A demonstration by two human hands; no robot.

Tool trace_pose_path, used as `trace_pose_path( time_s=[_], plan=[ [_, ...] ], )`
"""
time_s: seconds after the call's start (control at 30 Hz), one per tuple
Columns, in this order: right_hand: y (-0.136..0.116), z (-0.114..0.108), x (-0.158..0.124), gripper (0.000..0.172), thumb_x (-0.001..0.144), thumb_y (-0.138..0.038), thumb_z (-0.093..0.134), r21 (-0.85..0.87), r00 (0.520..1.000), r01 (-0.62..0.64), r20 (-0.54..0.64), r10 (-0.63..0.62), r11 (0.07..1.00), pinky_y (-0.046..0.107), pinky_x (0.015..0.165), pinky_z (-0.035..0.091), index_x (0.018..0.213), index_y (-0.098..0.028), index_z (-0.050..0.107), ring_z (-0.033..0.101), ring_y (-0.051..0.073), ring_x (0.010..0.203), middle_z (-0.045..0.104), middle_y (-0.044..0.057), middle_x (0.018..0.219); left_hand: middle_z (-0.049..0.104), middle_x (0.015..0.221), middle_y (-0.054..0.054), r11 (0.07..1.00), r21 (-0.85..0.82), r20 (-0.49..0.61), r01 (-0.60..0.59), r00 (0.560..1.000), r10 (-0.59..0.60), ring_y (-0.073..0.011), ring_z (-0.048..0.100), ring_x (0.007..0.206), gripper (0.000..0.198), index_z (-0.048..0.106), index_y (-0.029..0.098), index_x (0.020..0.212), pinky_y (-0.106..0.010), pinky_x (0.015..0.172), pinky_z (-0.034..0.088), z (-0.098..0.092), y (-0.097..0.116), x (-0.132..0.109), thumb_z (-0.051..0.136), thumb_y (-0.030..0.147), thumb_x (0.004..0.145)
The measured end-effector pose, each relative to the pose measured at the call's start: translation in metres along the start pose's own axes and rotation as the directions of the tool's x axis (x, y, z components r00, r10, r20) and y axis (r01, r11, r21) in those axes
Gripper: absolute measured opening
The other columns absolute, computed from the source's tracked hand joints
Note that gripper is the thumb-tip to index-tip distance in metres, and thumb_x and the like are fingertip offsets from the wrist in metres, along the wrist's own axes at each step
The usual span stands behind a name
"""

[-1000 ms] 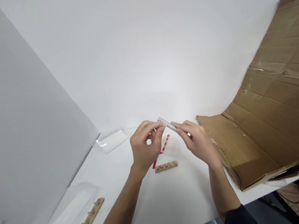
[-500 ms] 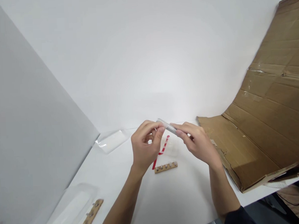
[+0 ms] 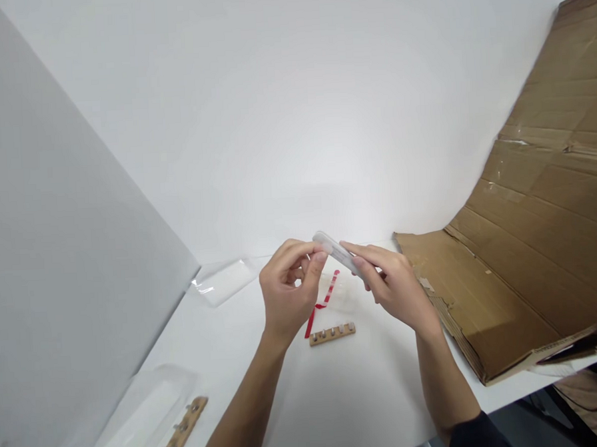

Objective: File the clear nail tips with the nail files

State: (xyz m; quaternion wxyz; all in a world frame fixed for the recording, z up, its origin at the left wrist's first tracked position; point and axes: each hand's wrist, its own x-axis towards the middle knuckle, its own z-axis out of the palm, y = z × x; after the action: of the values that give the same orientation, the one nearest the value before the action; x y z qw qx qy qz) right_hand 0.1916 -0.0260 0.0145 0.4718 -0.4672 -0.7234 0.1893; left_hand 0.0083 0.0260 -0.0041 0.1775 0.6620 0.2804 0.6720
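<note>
A flat whitish-grey bar with a rounded end (image 3: 341,253) is held up above the table, tilted down to the right. My right hand (image 3: 392,282) grips its lower right part between thumb and fingers. At its upper left part my left hand (image 3: 290,277) is closed, thumb and forefinger pinched against the bar's edge; anything tiny between those fingertips is too small to make out. Below the hands lies a wooden strip with several metal pegs (image 3: 333,334). Behind it are a red-and-white strip (image 3: 331,287) and a clear plastic piece (image 3: 343,299).
A second pegged wooden strip (image 3: 182,435) lies at the lower left beside a clear plastic package (image 3: 138,415). Another clear package (image 3: 226,280) is near the back wall. A large opened cardboard box (image 3: 511,279) stands at the right.
The bar has turned slightly, so more of its broad face shows. Both hands have stayed nearly in place, and the right fingers have shifted a little on the bar.
</note>
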Motion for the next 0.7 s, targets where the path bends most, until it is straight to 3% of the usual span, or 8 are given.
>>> trace_pose_path(
  time_s=[0.23, 0.47, 0.7],
  plan=[
    [-0.005, 0.005, -0.001, 0.044, 0.111, -0.034, 0.044, 0.150, 0.998, -0.069, 0.013, 0.068, 0.986, 0.019, 0.043, 0.051, 0.149, -0.031, 0.065, 0.052, 0.009, 0.058, 0.071, 0.004, 0.096, 0.067, 0.082, -0.004, 0.994, -0.090, 0.009, 0.058, 0.998, -0.058, -0.0139, 0.059, 0.072, 0.011, 0.079, 0.021, 0.088, -0.025, 0.055, 0.045, 0.002, -0.011, 0.003, 0.074, 0.029, 0.094],
    [-0.004, 0.005, -0.001, 0.046, 0.111, -0.029, 0.042, 0.072, 0.999, -0.037, 0.024, 0.035, 0.997, 0.021, 0.053, 0.052, 0.153, -0.035, 0.061, 0.054, 0.010, 0.063, 0.071, 0.003, 0.098, 0.065, 0.082, -0.003, 0.999, -0.034, -0.046, 0.038, 0.998, -0.040, -0.0124, 0.057, 0.069, 0.009, 0.079, 0.021, 0.090, -0.024, 0.051, 0.042, 0.003, -0.010, 0.002, 0.073, 0.026, 0.095],
    [-0.005, 0.005, -0.001, 0.046, 0.111, -0.027, 0.042, 0.058, 0.999, -0.025, 0.045, 0.022, 0.998, 0.025, 0.062, 0.053, 0.151, -0.033, 0.063, 0.059, 0.012, 0.070, 0.072, 0.003, 0.099, 0.062, 0.078, 0.001, 0.994, 0.082, -0.101, -0.072, 0.992, 0.080, -0.0080, 0.048, 0.059, 0.006, 0.077, 0.021, 0.088, -0.022, 0.043, 0.032, 0.007, -0.006, 0.000, 0.074, 0.017, 0.092]
  ],
)
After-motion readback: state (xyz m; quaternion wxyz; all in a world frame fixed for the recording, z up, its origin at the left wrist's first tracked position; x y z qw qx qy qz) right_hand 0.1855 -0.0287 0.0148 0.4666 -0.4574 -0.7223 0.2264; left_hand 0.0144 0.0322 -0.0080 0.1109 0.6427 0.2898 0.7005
